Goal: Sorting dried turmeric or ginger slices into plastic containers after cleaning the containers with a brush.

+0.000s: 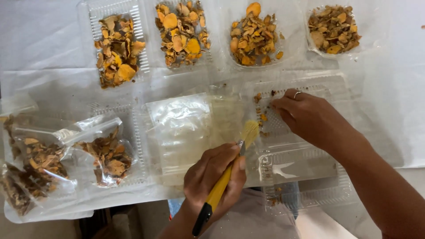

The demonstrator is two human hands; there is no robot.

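Yellow-handled brush [226, 170] sits gripped in the left hand [214, 175], low in the frame's centre, bristles angled up toward the clear plastic tray [305, 132]. Right hand [310, 117] reaches in from the lower right, wrist bent, fingertips [279, 106] pressing the tray's ribbed floor beside a few orange dried slices [262, 117]; it grasps nothing.

Yellow-handled brush [230, 166], bristles on clear tray [305, 132]

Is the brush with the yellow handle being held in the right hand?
No, the left hand grips the yellow-handled brush, while the right hand rests its fingers on the open clear plastic container.
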